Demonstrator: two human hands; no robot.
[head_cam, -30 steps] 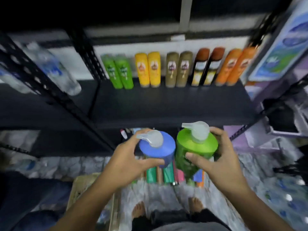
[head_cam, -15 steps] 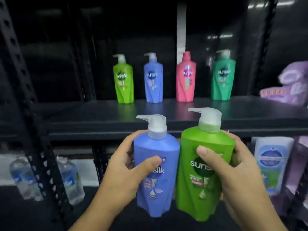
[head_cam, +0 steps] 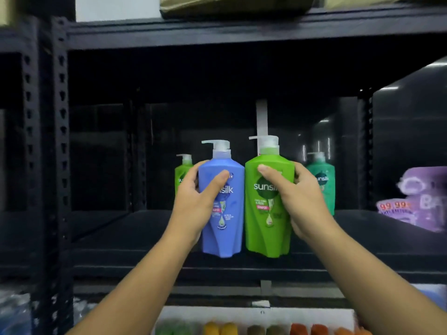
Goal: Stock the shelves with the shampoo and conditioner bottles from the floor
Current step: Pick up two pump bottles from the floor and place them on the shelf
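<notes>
My left hand (head_cam: 196, 201) grips a blue pump bottle (head_cam: 223, 213), thumb across its label. A bright green pump bottle (head_cam: 267, 221) is held the same way by my right hand (head_cam: 297, 199). Both bottles are upright and side by side, over the front part of the black shelf (head_cam: 362, 238); I cannot tell whether their bases touch it. Behind them at the back of the shelf stand a green bottle (head_cam: 182, 172) on the left and a teal bottle (head_cam: 324, 180) on the right, both partly hidden.
Purple refill pouches (head_cam: 420, 199) lie at the shelf's right end. A perforated black upright (head_cam: 59, 165) stands at the left. Caps of small coloured bottles (head_cam: 261, 328) line the shelf below. Another shelf board (head_cam: 242, 27) runs overhead.
Both hands have carried the bottles up from near the floor and forward over the shelf. The held bottles now cover the blue and pink bottles at the back.
</notes>
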